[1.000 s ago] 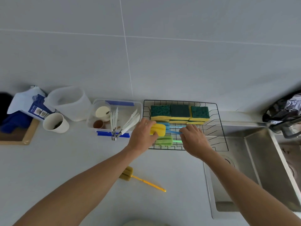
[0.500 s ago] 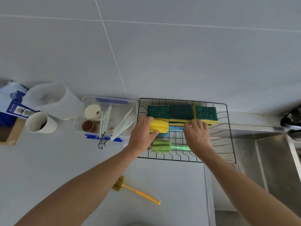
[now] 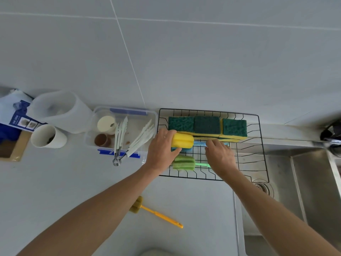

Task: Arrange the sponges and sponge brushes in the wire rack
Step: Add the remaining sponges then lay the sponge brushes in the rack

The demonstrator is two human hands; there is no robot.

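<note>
- Yellow sponge brush point(image 3: 182, 142) is gripped by left hand point(image 3: 162, 150) in wire rack point(image 3: 262, 145), centre-right of frame.
- Right hand point(image 3: 220, 157) is laid over brush handles.
- 3 green-topped sponges point(image 3: 207, 125) are lined along rack's back.

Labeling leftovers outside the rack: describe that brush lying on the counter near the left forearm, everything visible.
The orange-handled sponge brush lies flat on the pale countertop, outside the wire rack. Its head is a dull olive-brown sponge, lobed and worn-looking; its handle is thin orange-yellow plastic, thicker toward the free end. It lies diagonally, with the head toward the left forearm and the handle pointing away to the lower right. Neither hand touches it.
</note>
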